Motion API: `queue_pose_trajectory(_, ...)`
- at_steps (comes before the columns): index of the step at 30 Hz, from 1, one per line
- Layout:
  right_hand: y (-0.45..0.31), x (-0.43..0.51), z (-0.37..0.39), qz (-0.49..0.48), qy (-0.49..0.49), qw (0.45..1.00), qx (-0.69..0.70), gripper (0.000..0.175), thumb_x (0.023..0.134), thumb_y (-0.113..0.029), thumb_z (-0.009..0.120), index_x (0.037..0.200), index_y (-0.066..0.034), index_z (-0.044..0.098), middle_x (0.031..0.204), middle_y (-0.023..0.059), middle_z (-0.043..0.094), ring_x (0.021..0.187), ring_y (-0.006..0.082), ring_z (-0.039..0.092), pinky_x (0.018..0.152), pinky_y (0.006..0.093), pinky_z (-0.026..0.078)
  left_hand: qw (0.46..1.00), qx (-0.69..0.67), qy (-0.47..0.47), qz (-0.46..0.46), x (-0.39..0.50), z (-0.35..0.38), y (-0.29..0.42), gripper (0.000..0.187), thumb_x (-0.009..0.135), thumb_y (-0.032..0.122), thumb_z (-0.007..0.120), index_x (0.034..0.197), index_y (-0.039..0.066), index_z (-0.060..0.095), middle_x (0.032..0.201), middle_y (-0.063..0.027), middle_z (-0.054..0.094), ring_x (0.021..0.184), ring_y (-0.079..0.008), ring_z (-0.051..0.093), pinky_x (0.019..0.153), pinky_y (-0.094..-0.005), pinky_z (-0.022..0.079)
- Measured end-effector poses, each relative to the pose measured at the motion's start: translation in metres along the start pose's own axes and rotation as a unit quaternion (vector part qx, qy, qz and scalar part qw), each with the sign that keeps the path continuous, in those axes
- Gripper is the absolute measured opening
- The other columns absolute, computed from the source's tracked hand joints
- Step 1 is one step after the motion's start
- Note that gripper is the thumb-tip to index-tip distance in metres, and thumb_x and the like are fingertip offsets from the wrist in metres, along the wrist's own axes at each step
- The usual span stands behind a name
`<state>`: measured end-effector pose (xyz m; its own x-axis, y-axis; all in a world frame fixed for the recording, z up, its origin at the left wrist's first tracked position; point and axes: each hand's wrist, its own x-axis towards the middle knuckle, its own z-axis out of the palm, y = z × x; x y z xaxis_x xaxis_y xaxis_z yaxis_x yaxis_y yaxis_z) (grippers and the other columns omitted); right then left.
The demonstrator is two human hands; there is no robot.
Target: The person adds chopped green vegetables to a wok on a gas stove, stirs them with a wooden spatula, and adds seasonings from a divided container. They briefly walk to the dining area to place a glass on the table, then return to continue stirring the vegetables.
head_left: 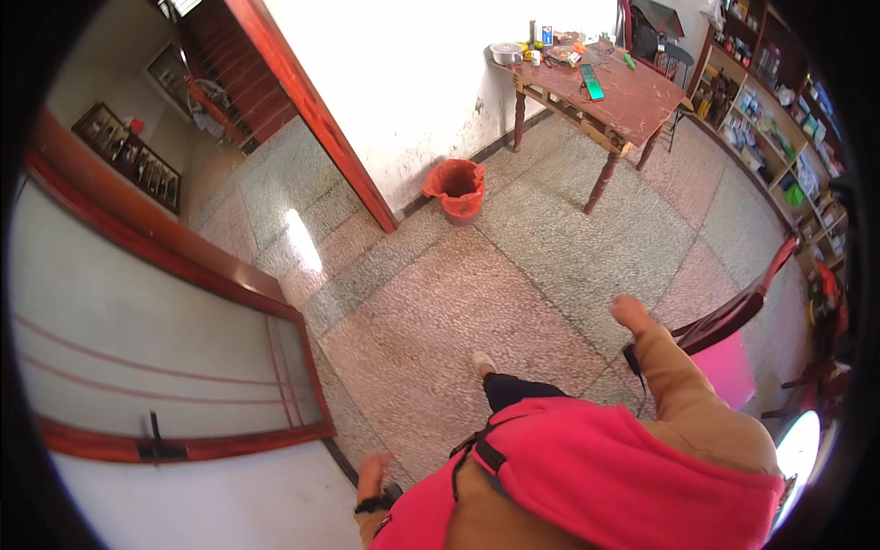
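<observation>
My left hand [373,476] is low in the view, beside the door, blurred, with its fingers somewhat apart and no object seen in it. A dark band [372,505] circles that wrist. My right hand [631,313] is out to the right over the floor, nearest to a dark red chair [729,320]. Its fingers look curled, but they are too hidden to tell whether it is closed. A small black device [632,359] with a thin cord is by the right forearm. I wear a bright pink garment [584,447] over brown sleeves, and one light shoe [483,361] shows.
A bin with a red liner [462,199] stands by the wall. Beyond it, a worn red table [639,103] carries a lidded pot [507,53], a phone [591,82] and other items. Crowded shelves [753,113] line the right. A framed door [172,344] and a doorway [309,103] are left.
</observation>
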<state>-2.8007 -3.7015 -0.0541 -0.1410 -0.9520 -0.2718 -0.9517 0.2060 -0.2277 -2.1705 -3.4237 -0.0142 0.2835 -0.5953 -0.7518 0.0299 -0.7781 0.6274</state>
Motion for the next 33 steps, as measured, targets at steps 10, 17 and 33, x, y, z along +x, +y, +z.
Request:
queue_pose_trajectory(10, -0.507, 0.154, 0.045, -0.424, -0.061, 0.903, -0.036, 0.013, 0.07, -0.019, 0.052, 0.071, -0.0105, 0.061, 0.068, 0.0104, 0.059, 0.062, 0.0301, 0.06, 0.052, 0.0502, 0.042, 0.993, -0.021, 0.062, -0.096, 0.135, -0.092, 0.126, 0.027, 0.078, 0.018, 0.044, 0.097, 0.006, 0.059, 0.083, -0.0056, 0.058, 0.076, -0.0184, 0.054, 0.059, -0.0303, 0.044)
queue_pose_trajectory(17, -0.712, 0.26, 0.061, -0.448, -0.096, 0.886, -0.071, 0.017, 0.072, -0.02, 0.049, 0.074, -0.0106, 0.064, 0.073, 0.0106, 0.062, 0.067, 0.0277, 0.06, 0.058, 0.0449, 0.044, 0.993, -0.065, 0.095, -0.03, 0.231, -0.175, 0.194, 0.028, 0.077, 0.011, 0.043, 0.1, 0.007, 0.057, 0.089, -0.0056, 0.058, 0.082, -0.0198, 0.054, 0.064, -0.0306, 0.044)
queue_pose_trajectory(33, -1.064, 0.552, 0.076, -0.456, -0.25, 0.853, 0.033, 0.033, 0.063, 0.0, 0.05, 0.094, -0.0053, 0.06, 0.099, 0.0174, 0.058, 0.093, 0.0319, 0.053, 0.075, 0.0404, 0.045, 0.969, -0.111, 0.222, 0.002, 0.497, -0.362, 0.361, 0.039, 0.073, -0.002, 0.037, 0.107, 0.008, 0.053, 0.105, -0.007, 0.056, 0.097, -0.0256, 0.052, 0.074, -0.0334, 0.045)
